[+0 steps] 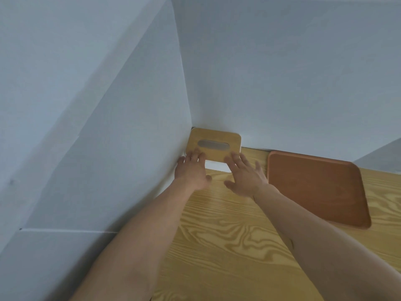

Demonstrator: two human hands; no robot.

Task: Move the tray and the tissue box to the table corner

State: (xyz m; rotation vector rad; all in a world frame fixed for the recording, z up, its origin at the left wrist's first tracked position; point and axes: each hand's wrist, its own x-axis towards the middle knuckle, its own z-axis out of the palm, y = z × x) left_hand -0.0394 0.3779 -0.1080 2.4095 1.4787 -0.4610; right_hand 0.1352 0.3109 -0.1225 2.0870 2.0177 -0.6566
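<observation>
The tissue box (pixel 213 144), white with a light wooden lid and an oval slot, stands in the far corner of the wooden table (pixel 227 240), against both walls. My left hand (pixel 192 170) rests with its fingertips on the lid's near left edge. On the lid's near right edge lie the spread fingers of my right hand (pixel 245 175). Neither hand wraps around the box. To the right of the box, apart from it, the brown wooden tray (pixel 314 187) lies flat on the table along the back wall.
Pale grey walls (pixel 282 72) close the table in at the left and the back and meet right behind the box. The light wood tabletop stretches toward me under both forearms.
</observation>
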